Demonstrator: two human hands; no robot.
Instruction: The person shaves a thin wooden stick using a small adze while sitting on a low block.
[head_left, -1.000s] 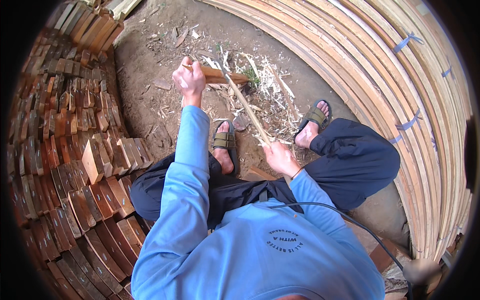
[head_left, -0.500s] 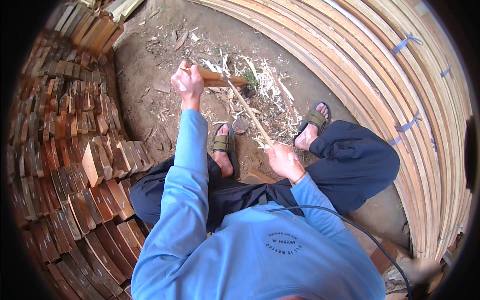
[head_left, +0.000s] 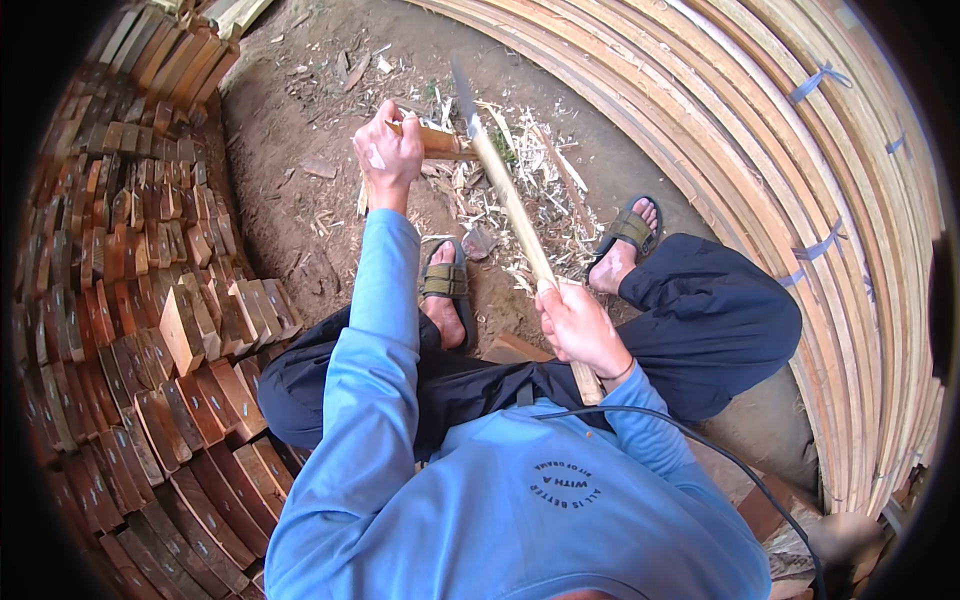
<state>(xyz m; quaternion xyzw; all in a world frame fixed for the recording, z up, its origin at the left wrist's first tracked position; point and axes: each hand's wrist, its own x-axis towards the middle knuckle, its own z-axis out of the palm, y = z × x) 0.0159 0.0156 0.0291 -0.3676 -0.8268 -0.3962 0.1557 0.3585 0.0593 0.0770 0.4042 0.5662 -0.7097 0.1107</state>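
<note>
Holding wood piece (head_left: 438, 141) — left hand (head_left: 388, 152); long-handled blade (head_left: 511, 205) — right hand (head_left: 588, 326).

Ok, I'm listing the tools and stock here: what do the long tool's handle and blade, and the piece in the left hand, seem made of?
Handle: probably bare wood, pale yellow-tan with no visible paint. Blade: likely metal, grey and slim; blur hides its finish. Held piece: apparently unfinished wood, orange-brown and flat-sided.
</note>
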